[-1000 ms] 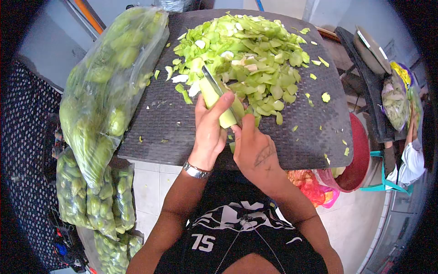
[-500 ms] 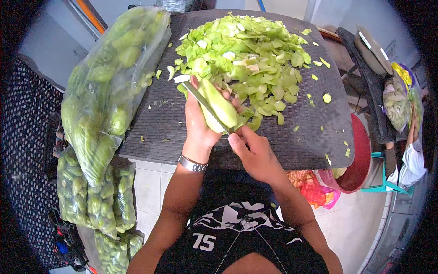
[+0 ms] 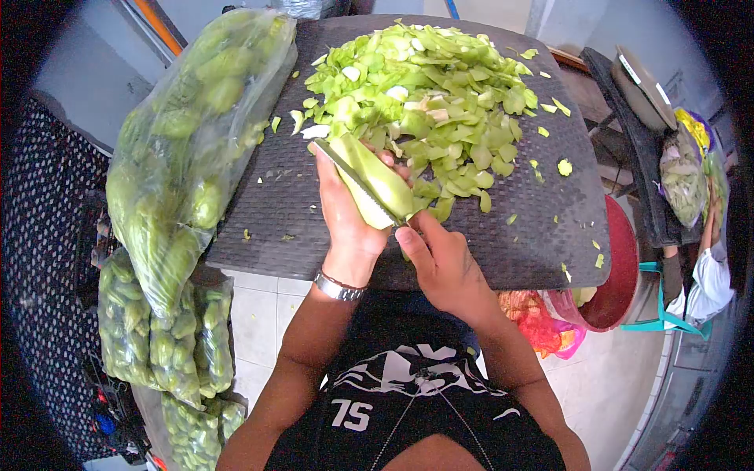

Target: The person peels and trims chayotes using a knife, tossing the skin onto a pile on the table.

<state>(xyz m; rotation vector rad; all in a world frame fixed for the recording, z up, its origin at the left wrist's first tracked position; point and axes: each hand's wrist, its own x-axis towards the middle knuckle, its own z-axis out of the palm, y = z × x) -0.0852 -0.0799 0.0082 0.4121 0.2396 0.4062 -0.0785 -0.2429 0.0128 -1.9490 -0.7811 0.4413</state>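
Above the near edge of the dark woven surface (image 3: 542, 228), my left hand (image 3: 338, 220) cups a pale green vegetable (image 3: 385, 177) from beneath, holding it, with a few fingertips showing on its far side. Vegetable tilted, one end toward the upper left, the other by my right hand (image 3: 444, 255). Right hand closed on the handle end of a serrated knife (image 3: 357, 184); its blade lies along the vegetable's left side, tip pointing up and left. Silver watch (image 3: 339, 290) on my left wrist.

Just beyond my hands, a broad heap of green peelings (image 3: 448, 86), with loose scraps scattered to its right.

Containers: a large clear bag (image 3: 177, 149) along the surface's left side, packed with whole green vegetables, its lower end hanging past the edge. Lower down on that side, smaller clear bags (image 3: 169, 345), also full of green vegetables, grouped close together. Off the right edge, a deep red tub (image 3: 616, 267), partly hidden by the surface; clear plastic and something pale green at its near side. Next to it, red netting (image 3: 534, 330); contents too unclear to name. Farther right, a grey basin (image 3: 646, 90) on a dark stand, inside not visible to me. Near it, a clear bag (image 3: 682, 177) of pale greenish stuff. Another person's forearm (image 3: 709, 224) shows at far right.
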